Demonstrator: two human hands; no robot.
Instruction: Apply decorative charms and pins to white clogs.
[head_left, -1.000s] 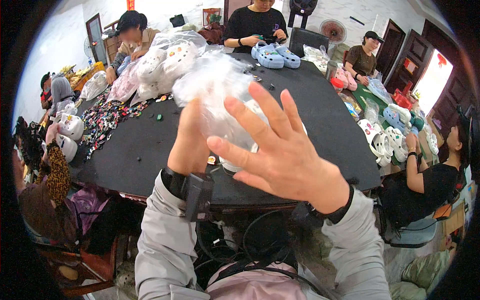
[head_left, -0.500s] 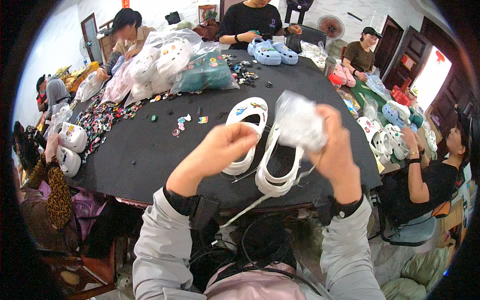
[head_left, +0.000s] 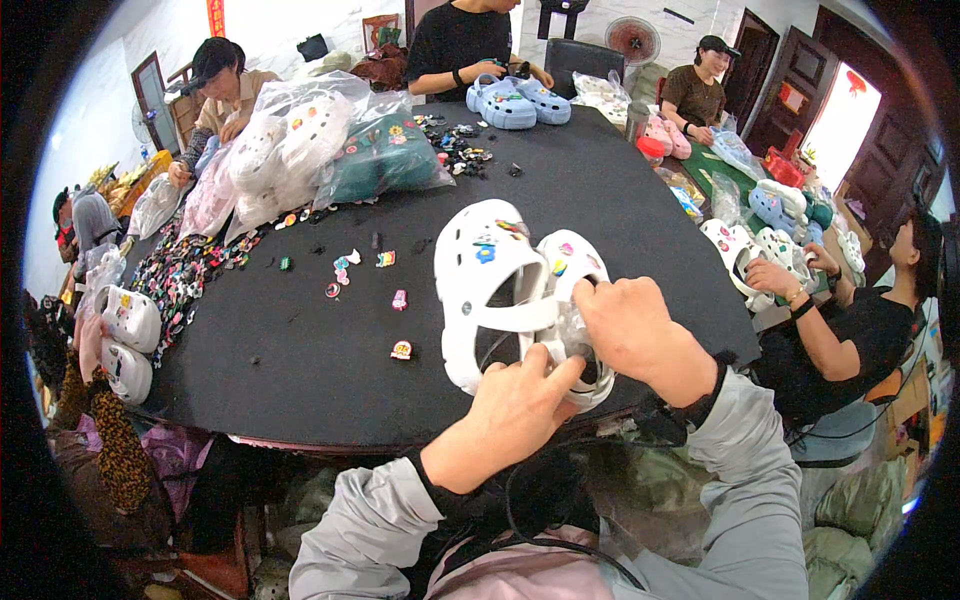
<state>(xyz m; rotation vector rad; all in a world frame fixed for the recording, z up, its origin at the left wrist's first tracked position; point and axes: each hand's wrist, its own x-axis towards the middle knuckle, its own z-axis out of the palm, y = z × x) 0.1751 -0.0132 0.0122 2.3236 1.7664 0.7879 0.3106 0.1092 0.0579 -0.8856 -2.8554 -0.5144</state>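
Two white clogs are together at the near side of the black tabletop [head_left: 300, 370], in front of the wearer: the left clog [head_left: 458, 300] lies beside the right clog [head_left: 572, 262], toes pointing away. Done, as far as seen: charms are seated on both toes, among them a blue flower charm [head_left: 485, 253] on the left clog, and crumpled clear plastic [head_left: 570, 328] sits at the opening of the right clog. Left, by my reading: the plastic does not look fully settled, and neither clog of this pair is bagged, unlike the white clogs in a clear bag [head_left: 290, 140] farther back. A pink charm [head_left: 400, 299] and a round charm [head_left: 401, 350] lie loose to the left, apart from the pair. Grip: the left hand [head_left: 508, 408] has bent fingers at the near end of the opening, the right hand [head_left: 640, 330] has its fingers curled over the outer rim; cannot tell whether either is clamped on plastic or shoe. Hidden: most fingertips, much of the right clog's inside and side, and how deep the plastic reaches. Small charm designs are hard to make out; the rim of the view darkens and cuts off neighbouring workers.
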